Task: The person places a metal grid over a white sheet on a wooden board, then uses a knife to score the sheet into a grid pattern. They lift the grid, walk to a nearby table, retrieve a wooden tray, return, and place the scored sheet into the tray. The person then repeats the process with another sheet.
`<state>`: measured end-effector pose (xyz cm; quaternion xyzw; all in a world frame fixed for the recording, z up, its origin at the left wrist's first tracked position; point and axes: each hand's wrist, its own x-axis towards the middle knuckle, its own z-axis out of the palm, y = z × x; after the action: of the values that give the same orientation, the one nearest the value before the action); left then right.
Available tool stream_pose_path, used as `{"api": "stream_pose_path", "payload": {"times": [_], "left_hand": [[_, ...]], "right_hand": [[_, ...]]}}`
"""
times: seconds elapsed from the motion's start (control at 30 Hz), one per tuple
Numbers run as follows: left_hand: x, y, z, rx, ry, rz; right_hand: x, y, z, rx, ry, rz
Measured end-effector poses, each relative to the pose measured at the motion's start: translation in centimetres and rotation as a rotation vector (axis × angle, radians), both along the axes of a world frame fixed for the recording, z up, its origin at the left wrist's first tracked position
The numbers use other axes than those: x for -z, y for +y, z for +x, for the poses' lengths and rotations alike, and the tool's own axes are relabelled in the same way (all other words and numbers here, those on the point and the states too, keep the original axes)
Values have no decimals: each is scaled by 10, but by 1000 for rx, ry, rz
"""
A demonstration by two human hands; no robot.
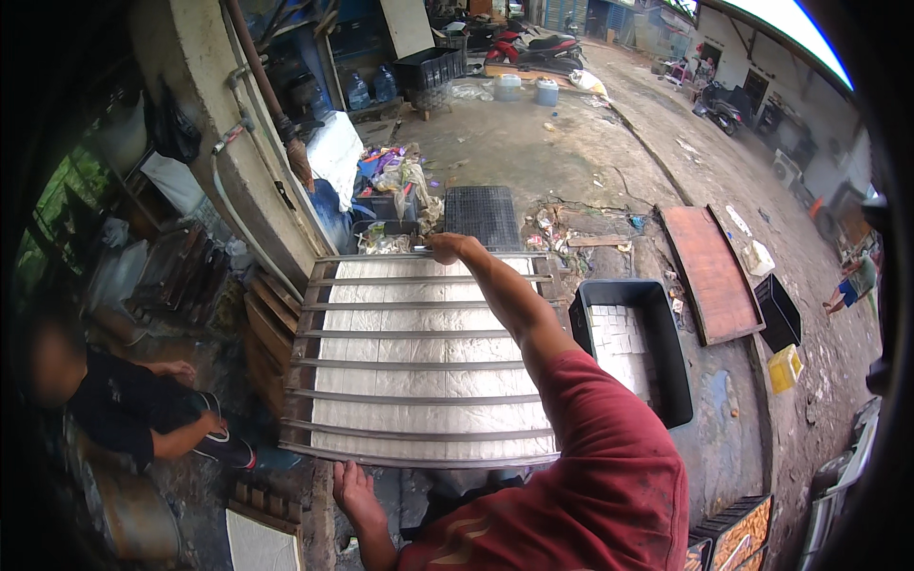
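Note:
A wide white slab (409,383), soft-looking like tofu, lies on a wooden board in front of me. Several long grey metal bars (419,364) run across it from left to right, roughly parallel. My right arm reaches over the slab, and my right hand (455,248) is closed at its far edge, near the farthest bar. A small pale metallic bit shows beside those fingers; what they grip cannot be made out. Low on the left, my left hand (356,493) is beside the near edge of the board, fingers apart and holding nothing.
A black crate (678,381) with white square blocks stands at the right. Beyond it lies a reddish wooden board (706,271) near a yellow container (784,368). A person (143,409) sits close on the left. A concrete pillar (214,124) rises at the far left.

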<state>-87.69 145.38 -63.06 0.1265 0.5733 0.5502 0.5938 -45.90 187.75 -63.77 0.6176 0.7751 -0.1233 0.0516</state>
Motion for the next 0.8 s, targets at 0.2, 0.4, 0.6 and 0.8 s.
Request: {"api": "stream_pose_path", "payload": {"times": [0.2, 0.4, 0.6, 0.8], "left_hand": [[-9, -29, 30, 169, -162, -56], [-12, -37, 43, 294, -355, -78], [-25, -40, 57, 383, -399, -116], [-34, -37, 60, 410, -407, -115]], "right_hand": [[2, -22, 82, 165, -7, -169], [-14, -58, 116, 193, -1, -92], [-11, -60, 118, 154, -29, -107], [-3, -59, 121, 199, 22, -102]]}}
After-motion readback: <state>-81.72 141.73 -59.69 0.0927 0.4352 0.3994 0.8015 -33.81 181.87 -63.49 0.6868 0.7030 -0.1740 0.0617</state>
